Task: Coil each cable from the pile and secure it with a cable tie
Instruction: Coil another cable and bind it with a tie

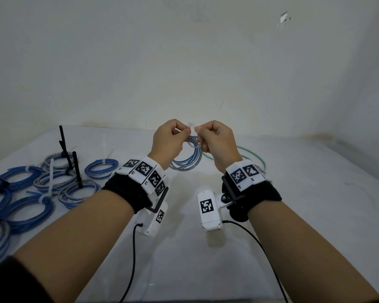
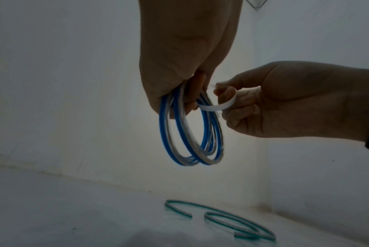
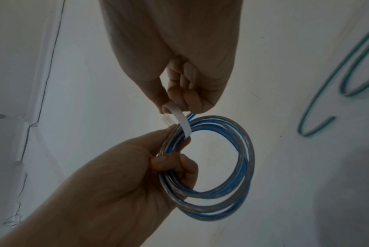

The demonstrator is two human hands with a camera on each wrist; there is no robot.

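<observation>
A coil of blue and clear cable [image 1: 187,159] hangs in the air above the white table [image 1: 304,193]. My left hand [image 1: 183,131] holds the coil [image 2: 190,133] at its top, with fingers curled through the loops. A white cable tie [image 1: 190,125] loops round the coil's top. My right hand [image 1: 199,130] pinches the tie [image 3: 181,120] near its clear head, and the strap [image 2: 217,106] bends over its fingers. In the right wrist view my left hand [image 3: 171,160] grips the coil [image 3: 234,168] from below left. Both hands are raised close together at the middle of the head view.
A loose green cable [image 1: 253,155] lies on the table behind my right hand, also visible as the green cable [image 2: 221,219]. Several tied blue coils [image 1: 31,189] with black ties [image 1: 77,169] and white ties [image 1: 51,178] sticking up lie at the left. A wall [image 1: 184,62] stands close behind.
</observation>
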